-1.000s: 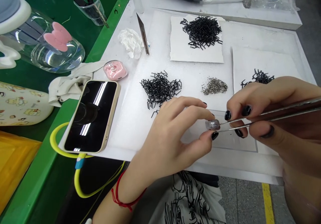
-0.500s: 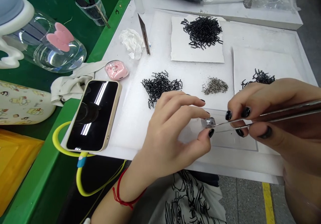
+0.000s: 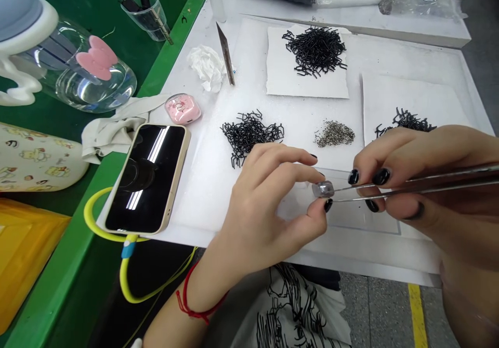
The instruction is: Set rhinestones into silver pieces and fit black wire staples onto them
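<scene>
Between the thumb and index finger of my left hand (image 3: 273, 197) is a small grey, glossy cylinder-like piece (image 3: 323, 189). A pair of metal tweezers (image 3: 424, 185) is gripped in my right hand (image 3: 421, 176), its tips at the right side of the grey piece. Whether the tips touch it or hold something tiny, I cannot make out. Under the hands lies a clear flat sheet (image 3: 366, 220). Just beyond them are a heap of tiny metal parts (image 3: 335, 133) and a pile of short bent black pieces (image 3: 251, 134).
More black bent pieces (image 3: 317, 50) lie on a white card (image 3: 307, 88), with another pile (image 3: 405, 121) at right. On the left are a phone (image 3: 146, 179) on a yellow cable (image 3: 123, 275), a pink case (image 3: 183, 108), crumpled tissue (image 3: 206, 67), a pointed blade (image 3: 225, 54) and a water bottle (image 3: 86, 67).
The tweezer arms have come slightly closer together, and the lower tip has moved up and left toward the grey piece. My left hand has stayed nearly still.
</scene>
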